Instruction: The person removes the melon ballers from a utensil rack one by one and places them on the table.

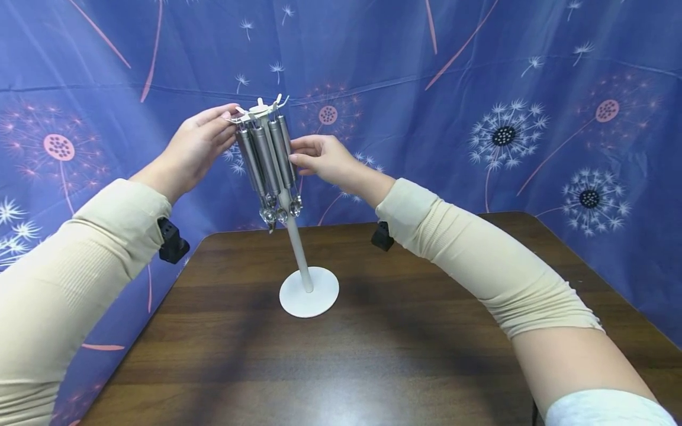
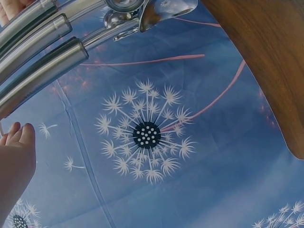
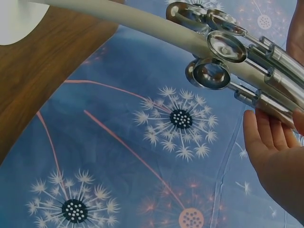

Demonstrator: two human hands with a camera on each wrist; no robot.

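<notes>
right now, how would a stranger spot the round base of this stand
Start at the brown table and find the white pole. Follow it down to the base: a broad, flat white disc, unlike the slim pole and silver utensils above.

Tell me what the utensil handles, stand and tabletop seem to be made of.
Utensil handles: satin metal, perhaps stainless steel, from their grey sheen and long highlights. Stand: smooth white plastic or painted metal; its even colour leaves that open. Tabletop: wood or laminate, lightly glossy, from its brown grain and glare.
</notes>
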